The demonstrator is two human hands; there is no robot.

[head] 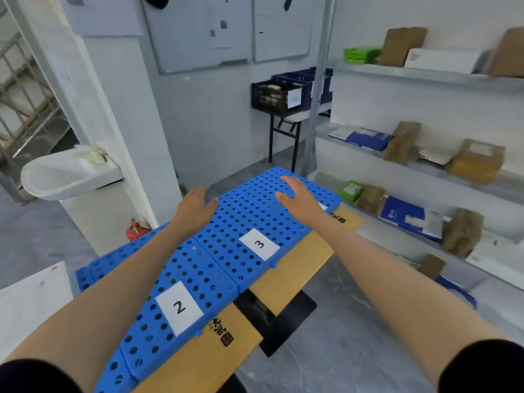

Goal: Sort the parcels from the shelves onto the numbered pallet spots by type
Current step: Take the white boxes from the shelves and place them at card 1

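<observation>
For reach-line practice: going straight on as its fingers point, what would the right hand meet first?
The right hand would likely meet the blue pallet at its far end; depth is unclear.

This is a storeroom where parcels get sorted. To the right of the right hand point(297, 199) run long metal shelves point(425, 75) with brown boxes point(476, 163), blue bags point(368, 139) and green packs point(361, 55) on them. Below the hands lie blue plastic pallets point(226, 236) full of holes, set on a yellow table point(297, 273). Stuck on them, nearer the person than the hands, are white label 2 point(179, 307) and label 3 point(259, 244). Dark crates point(275, 95) sit far past the right hand. Whiteboards point(198, 32) hang on the wall beyond the left hand point(195, 202), and a white sink point(65, 177) is off to its left. The floor point(354, 350) is bare and grey.
</observation>
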